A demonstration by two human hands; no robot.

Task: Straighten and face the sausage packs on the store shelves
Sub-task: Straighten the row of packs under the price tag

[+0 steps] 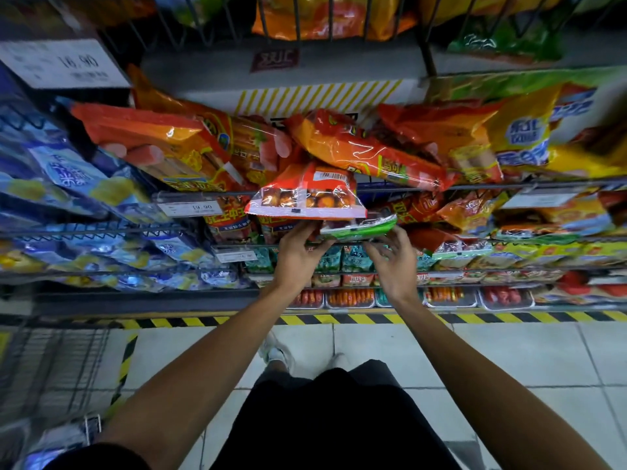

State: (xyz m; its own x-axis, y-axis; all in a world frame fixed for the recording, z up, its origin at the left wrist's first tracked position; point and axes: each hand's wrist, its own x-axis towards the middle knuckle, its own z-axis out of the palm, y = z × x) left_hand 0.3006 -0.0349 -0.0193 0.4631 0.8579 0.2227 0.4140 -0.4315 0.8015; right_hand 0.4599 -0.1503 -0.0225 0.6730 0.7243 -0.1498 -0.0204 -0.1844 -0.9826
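1. Wire store shelves fill the upper view, crammed with sausage packs. On the top tier, long orange packs lie tilted and overlapping, clearly not yet faced. Blue snack bags crowd the left side.
2. A person stands on a tiled floor, both bare arms reaching up to the middle tier.
3. The step in hand looks like pulling or resetting one misplaced item: a red sausage pack with a clear window juts out over the shelf's front wire, barcode side up, with a green-edged pack just beneath it.
4. The left hand holds the red pack's lower edge, fingers tucked under it, thumb side toward the viewer.
5. The right hand has its fingers loosely spread and curled at the green-edged pack; whether it actually pinches it cannot be told.
6. Next, by my judgement, the pack needs turning label-forward and sliding back squarely behind the wire.
7. Hard to make out: pack labels are blurred, price tags are barely legible, and the fingertips of both hands are hidden under the packs.
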